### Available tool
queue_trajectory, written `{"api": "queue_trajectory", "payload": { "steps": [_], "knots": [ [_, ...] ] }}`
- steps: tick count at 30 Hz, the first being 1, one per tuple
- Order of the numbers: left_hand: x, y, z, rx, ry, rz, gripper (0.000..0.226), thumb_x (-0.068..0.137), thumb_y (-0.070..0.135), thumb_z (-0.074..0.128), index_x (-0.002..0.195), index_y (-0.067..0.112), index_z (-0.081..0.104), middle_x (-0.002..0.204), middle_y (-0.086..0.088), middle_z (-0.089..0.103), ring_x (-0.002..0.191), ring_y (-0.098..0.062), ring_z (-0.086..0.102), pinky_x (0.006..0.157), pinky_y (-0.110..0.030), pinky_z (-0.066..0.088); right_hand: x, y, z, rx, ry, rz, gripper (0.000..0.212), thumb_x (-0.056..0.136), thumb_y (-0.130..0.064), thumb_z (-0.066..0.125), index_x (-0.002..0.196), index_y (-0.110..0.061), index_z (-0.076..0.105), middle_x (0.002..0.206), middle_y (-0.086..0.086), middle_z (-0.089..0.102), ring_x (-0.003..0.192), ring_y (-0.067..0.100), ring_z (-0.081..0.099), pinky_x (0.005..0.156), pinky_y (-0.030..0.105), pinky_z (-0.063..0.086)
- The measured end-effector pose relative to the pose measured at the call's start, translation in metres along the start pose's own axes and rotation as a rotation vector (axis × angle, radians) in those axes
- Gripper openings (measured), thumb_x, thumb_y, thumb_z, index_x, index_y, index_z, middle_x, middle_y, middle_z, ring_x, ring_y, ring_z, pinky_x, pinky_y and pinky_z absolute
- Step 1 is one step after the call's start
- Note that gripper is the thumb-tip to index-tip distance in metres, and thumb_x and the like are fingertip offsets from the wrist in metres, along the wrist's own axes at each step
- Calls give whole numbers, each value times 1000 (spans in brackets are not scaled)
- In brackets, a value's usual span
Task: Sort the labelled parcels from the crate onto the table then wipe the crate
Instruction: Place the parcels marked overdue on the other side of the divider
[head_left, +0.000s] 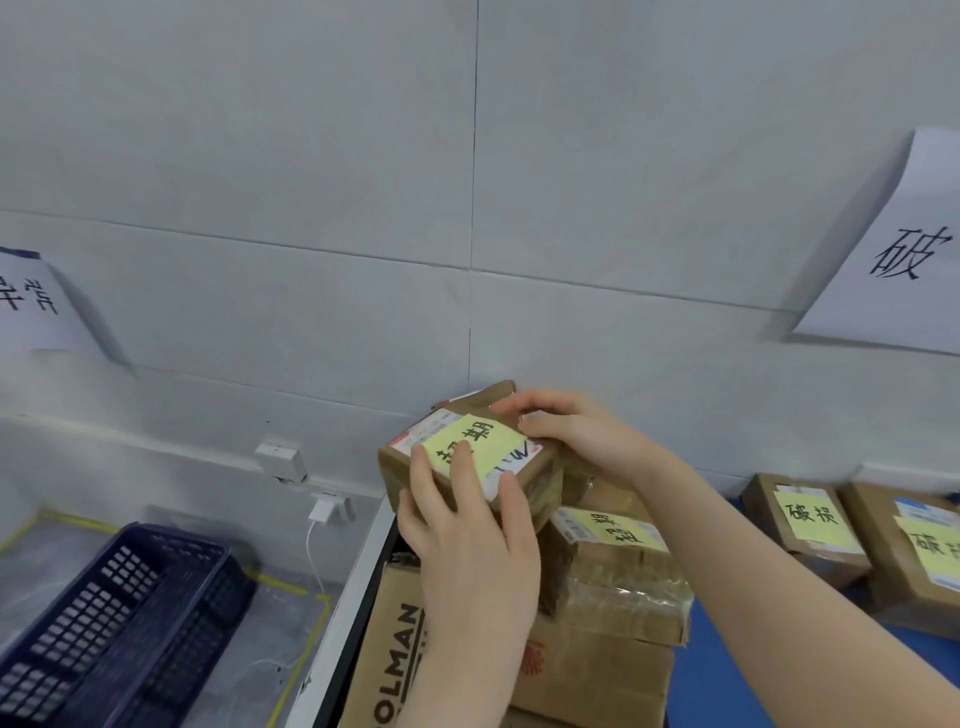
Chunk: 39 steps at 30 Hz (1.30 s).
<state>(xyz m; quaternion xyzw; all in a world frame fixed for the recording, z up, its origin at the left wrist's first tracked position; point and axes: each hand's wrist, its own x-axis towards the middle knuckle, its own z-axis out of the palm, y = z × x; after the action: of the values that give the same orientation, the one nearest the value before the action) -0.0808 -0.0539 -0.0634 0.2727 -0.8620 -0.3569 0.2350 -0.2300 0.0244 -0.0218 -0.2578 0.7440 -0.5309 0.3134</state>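
Holding a small cardboard parcel (470, 444) over the top of a stack of parcels (613, 587) at the left end of the blue desk (727, 675). Left hand (467, 530) grips its near left side, fingers curled onto the top face; right hand (566, 431) grips the far right corner, fingers bent over it. Wall (311, 208) close behind. Desk's white left edge (358, 597) just beside the stack; the dark blue crate (119, 613) stands on the floor beyond it. Bare desk lies between the stack and two labelled parcels (805, 525) at right. Yellow-labelled face up, tipped toward the camera; long axis roughly along the wall.
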Motion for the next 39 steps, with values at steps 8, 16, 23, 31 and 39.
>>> {"api": "queue_trajectory", "payload": {
  "steps": [8, 16, 23, 31, 39],
  "knots": [
    [-4, -1, -11, -123, 48, -98, 42, 98, 29, 35, 141, 27, 35, 154, 6, 16, 137, -28, 21, 96, -39, 39, -15, -3, 30, -184, 7, -168, 38, 94, -3, 51, 125, -20, 64, 139, -12, 51, 112, -18, 48, 90, 6, 41],
    [-23, 2, -33, -85, 211, 222, 51, 91, 38, 29, 138, 22, 43, 150, 4, 27, 134, -23, 28, 93, -26, 29, -68, -8, 42, -231, 195, -485, 44, 96, -9, 51, 135, -29, 54, 145, -23, 40, 130, 0, 42, 95, 32, 51],
    [-41, 20, -33, -228, 126, 477, 47, 92, 33, 38, 136, 19, 46, 149, 5, 31, 137, -21, 34, 101, -43, 44, -140, 5, 40, -155, 474, -565, 41, 91, -15, 54, 130, -28, 58, 147, -18, 37, 131, 14, 46, 80, 17, 53],
    [-75, 43, -2, -308, -108, 602, 47, 91, 34, 41, 135, 19, 49, 148, 10, 32, 137, -19, 35, 102, -14, 36, -206, 42, 30, -149, 747, -454, 39, 88, -20, 59, 125, -29, 60, 144, -19, 39, 130, 12, 47, 81, 16, 53],
    [-122, 92, 25, -329, -202, 685, 47, 88, 34, 43, 132, 22, 50, 146, 12, 33, 134, -15, 36, 94, -5, 34, -277, 60, -3, -153, 896, -441, 37, 88, -21, 60, 124, -31, 60, 142, -21, 40, 126, 9, 49, 80, 19, 55]
  ]
}}
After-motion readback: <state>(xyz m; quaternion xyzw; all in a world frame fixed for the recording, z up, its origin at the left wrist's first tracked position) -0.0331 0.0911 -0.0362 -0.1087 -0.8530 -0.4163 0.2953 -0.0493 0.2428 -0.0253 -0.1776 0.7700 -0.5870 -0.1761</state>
